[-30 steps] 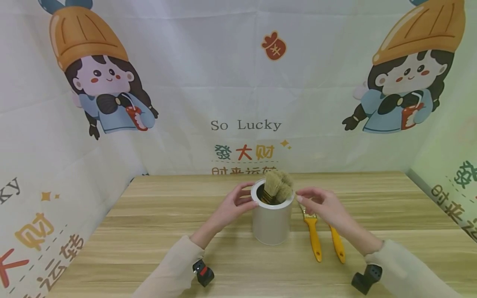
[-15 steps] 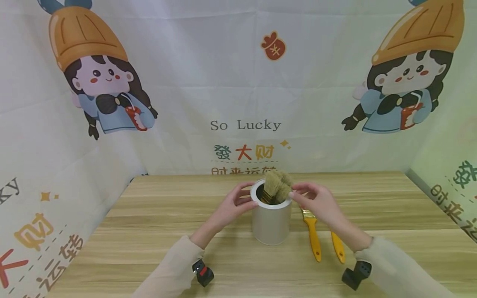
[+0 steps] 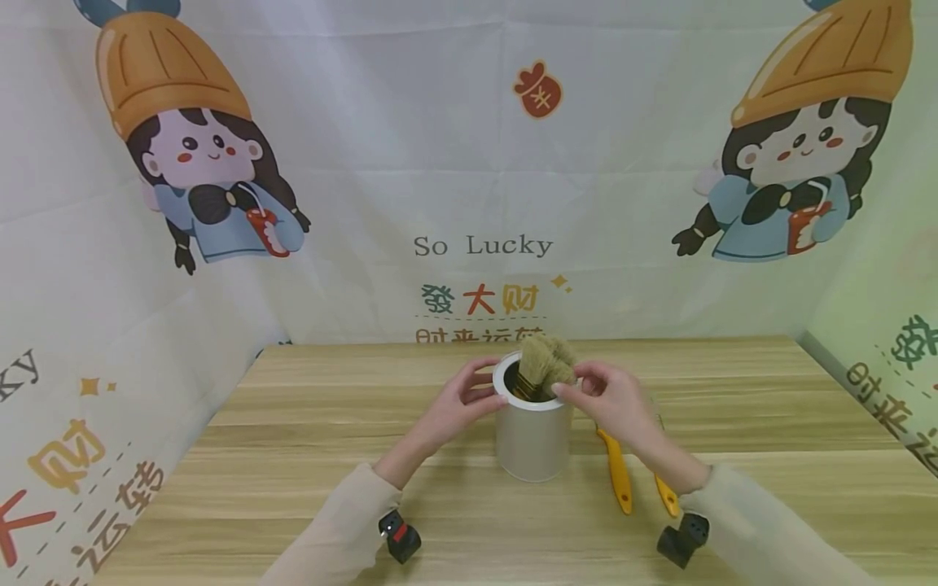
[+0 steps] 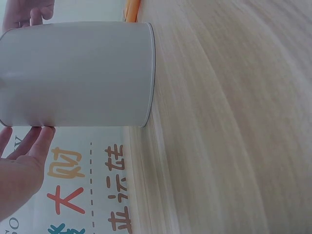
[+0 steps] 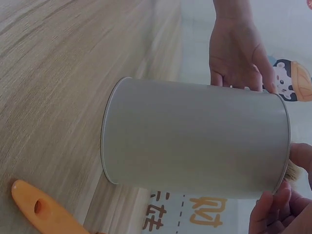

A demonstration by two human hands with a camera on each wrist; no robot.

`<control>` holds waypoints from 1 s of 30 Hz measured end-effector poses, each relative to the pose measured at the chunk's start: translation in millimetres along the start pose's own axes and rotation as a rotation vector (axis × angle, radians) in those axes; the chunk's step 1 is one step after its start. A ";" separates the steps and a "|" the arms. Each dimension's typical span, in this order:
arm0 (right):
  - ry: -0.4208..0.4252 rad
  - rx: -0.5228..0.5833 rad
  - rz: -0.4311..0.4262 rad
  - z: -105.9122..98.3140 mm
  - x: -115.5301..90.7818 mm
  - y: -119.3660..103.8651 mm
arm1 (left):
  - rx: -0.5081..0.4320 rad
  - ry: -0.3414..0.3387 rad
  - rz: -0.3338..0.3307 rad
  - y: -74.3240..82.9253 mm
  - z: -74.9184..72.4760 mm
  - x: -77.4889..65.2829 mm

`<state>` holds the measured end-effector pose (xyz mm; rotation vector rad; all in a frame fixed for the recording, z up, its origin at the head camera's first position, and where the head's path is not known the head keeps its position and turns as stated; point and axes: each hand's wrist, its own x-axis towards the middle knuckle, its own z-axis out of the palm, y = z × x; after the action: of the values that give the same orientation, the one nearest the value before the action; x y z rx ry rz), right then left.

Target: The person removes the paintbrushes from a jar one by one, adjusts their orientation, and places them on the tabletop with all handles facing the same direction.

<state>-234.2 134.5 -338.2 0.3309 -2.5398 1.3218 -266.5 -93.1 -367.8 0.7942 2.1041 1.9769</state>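
A grey can (image 3: 533,443) with a white rim stands upright on the table. Paintbrushes (image 3: 536,358) stand in it with pale bristles up; their handles are hidden inside. My left hand (image 3: 456,404) holds the can near the rim, its fingers on the far left side and the thumb at the front. At the rim's right, my right hand (image 3: 621,404) pinches the bristles of one paintbrush (image 3: 560,376) between thumb and fingers. In the right wrist view, a bit of bristle (image 5: 291,171) shows between the right thumb and fingers, just beyond the can (image 5: 200,139).
Two more paintbrushes lie right of the can. One yellow handle (image 3: 620,480) shows mostly whole; the other (image 3: 665,493) is partly covered by my right forearm. Behind the wooden table (image 3: 330,439) hangs a printed white cloth (image 3: 381,163).
My right hand has moved left from beside the can to the bristles at its rim, and now pinches them. My left hand and the can have stayed still.
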 end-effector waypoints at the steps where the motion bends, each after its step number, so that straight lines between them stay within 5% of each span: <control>1: 0.002 -0.006 -0.001 0.7 0.1 -0.1 | -0.001 0.000 -0.001 0.4 0.1 -0.1; 30: 0.060 0.109 -0.064 5.4 3.2 1.3 | -0.008 -0.006 0.001 0.6 0.0 0.7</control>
<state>-238.2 130.4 -341.1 0.3844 -2.3935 1.4270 -266.9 -92.7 -367.1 0.7988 2.0916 1.9800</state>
